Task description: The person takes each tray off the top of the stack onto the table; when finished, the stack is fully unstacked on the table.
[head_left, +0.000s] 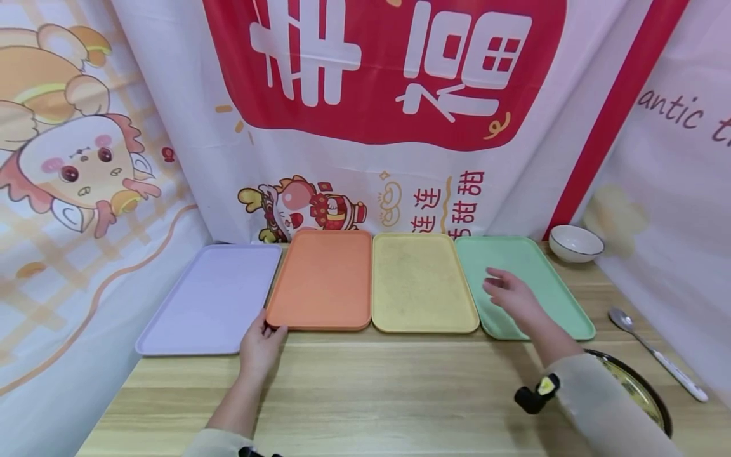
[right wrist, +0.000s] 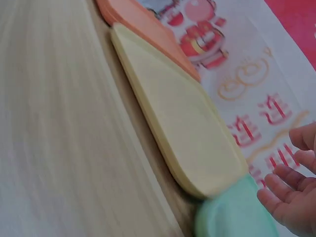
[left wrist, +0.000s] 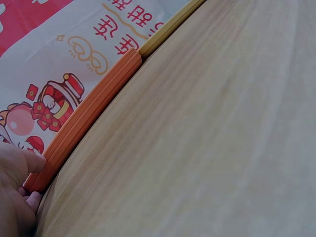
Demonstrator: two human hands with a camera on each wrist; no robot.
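Four coloured trays lie side by side in a row: a lavender tray (head_left: 211,298), an orange tray (head_left: 322,279), a yellow tray (head_left: 422,282) and a green tray (head_left: 516,254). My left hand (head_left: 261,346) grips the orange tray's front left corner, thumb along the front edge and fingers round the side. In the left wrist view the orange edge (left wrist: 84,123) shows ridges, like stacked rims. Over the green tray hovers my right hand (head_left: 511,298), fingers spread and relaxed, holding nothing. The right wrist view shows those fingers (right wrist: 284,190) beside the green tray's corner.
A white bowl (head_left: 575,244) stands at the back right corner. Along the right side lies a spoon (head_left: 657,355) with a white handle. A dark-rimmed round dish (head_left: 639,387) is partly behind my right sleeve. Printed cloth (head_left: 365,152) hangs behind the trays and at both sides.
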